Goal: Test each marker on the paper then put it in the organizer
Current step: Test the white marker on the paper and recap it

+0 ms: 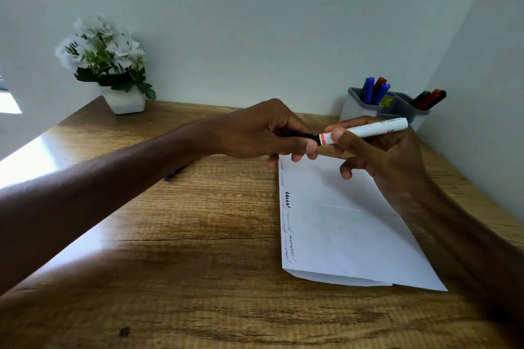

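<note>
A white marker (374, 128) with a red band is held level above the far end of the paper (346, 224). My right hand (380, 156) grips its white barrel between thumb and fingers. My left hand (266, 133) pinches the black cap end of the same marker, which is mostly hidden inside the fingers. The paper bears several scribbles down its left edge. At the back right stands the grey organizer (397, 109), holding blue and red markers (374, 89) in one compartment and dark red and green ones (431, 99) in another.
A white pot of white flowers (113, 71) stands at the back left of the wooden desk (184, 249). A blue pen (173, 174) lies on the desk, partly hidden under my left forearm. Walls close in behind and on the right.
</note>
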Tool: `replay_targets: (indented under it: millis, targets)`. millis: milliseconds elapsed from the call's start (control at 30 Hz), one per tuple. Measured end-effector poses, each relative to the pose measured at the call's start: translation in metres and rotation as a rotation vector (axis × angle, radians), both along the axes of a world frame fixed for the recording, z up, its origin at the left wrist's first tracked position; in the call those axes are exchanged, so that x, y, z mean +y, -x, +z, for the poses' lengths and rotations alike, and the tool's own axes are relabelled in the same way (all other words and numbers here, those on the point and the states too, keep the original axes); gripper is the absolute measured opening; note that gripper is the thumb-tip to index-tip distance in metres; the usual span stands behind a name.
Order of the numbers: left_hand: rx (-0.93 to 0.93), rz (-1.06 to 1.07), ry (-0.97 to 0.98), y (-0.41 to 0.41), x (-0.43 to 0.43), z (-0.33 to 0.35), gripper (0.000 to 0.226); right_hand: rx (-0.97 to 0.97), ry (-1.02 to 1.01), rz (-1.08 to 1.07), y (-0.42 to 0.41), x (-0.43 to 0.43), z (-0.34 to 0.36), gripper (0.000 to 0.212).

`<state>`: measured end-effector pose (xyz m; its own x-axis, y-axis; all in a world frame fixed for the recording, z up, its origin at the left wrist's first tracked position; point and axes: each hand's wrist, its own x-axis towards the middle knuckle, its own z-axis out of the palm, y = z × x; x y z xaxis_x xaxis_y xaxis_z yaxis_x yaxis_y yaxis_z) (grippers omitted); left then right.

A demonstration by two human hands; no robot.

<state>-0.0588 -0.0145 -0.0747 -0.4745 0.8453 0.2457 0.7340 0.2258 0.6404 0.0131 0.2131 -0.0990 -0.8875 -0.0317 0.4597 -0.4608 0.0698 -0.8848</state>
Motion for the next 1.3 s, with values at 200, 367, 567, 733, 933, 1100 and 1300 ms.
replay_targets:
  millis: [200,367,567,733,933,1100,1300]
  targets:
    - [-0.100,-0.041,0.025,-0.003,-0.002,0.005,0.022,0.032,-0.031,0.045,-0.003,-0.001,-0.001,0.017]
    - [-0.186,-0.096,0.048,-0.003,-0.005,0.007,0.025,0.050,-0.058,0.086,-0.006,-0.002,0.001,0.015]
    - [-0.233,-0.083,0.010,-0.003,-0.005,0.006,0.023,0.075,-0.089,0.082,-0.007,-0.002,0.003,0.017]
    - [-0.213,0.104,-0.142,-0.002,-0.006,0.006,0.017,0.115,-0.183,0.005,-0.002,0.003,0.007,0.026]
    - [-0.132,0.305,-0.310,0.003,-0.013,0.010,0.023,0.244,-0.380,-0.161,0.004,0.019,0.015,0.019]
    - [-0.145,0.351,-0.455,-0.016,0.013,0.004,0.010,0.342,-0.619,-0.267,0.001,0.015,0.011,0.015]
    - [-0.165,0.338,-0.512,-0.030,0.030,-0.003,0.012,0.217,-0.599,-0.241,0.000,0.019,0.018,0.036]
